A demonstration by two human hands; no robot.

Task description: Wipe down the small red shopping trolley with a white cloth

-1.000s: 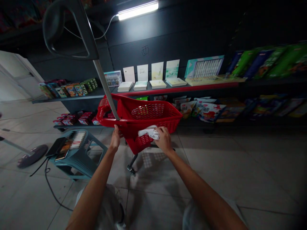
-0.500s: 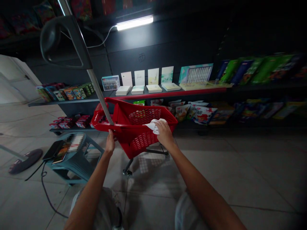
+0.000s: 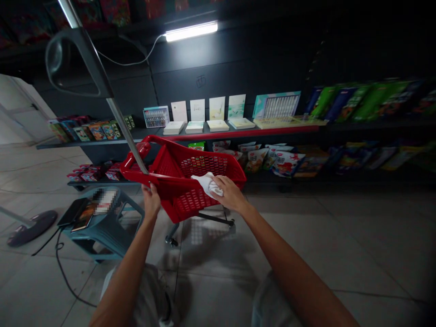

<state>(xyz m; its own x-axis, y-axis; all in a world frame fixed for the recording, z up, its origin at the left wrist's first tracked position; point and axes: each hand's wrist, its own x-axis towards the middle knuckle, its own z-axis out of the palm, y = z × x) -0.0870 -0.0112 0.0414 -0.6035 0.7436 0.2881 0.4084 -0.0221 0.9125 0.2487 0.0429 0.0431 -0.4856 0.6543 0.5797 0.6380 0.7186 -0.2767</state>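
Note:
A red plastic shopping basket cart [image 3: 190, 200] on small wheels stands tilted on the tiled floor in front of me. Its metal pole with a dark loop handle [image 3: 73, 61] rises to the upper left. My left hand [image 3: 151, 199] is closed on the basket's near left rim, at the foot of the pole. My right hand [image 3: 229, 194] presses a crumpled white cloth [image 3: 205, 182] against the top of the basket's near rim, fingers closed around the cloth.
A teal plastic stool [image 3: 105, 222] with phones on it stands at left, beside a fan base [image 3: 29, 227] and a black cable. Dark shelves [image 3: 238, 129] behind the basket carry notebooks, boxed goods and snack bags. Open tiled floor lies to the right.
The basket has tipped and shifted left. My right hand with the cloth has slid up from the basket's front wall to its top rim. My left hand kept its hold.

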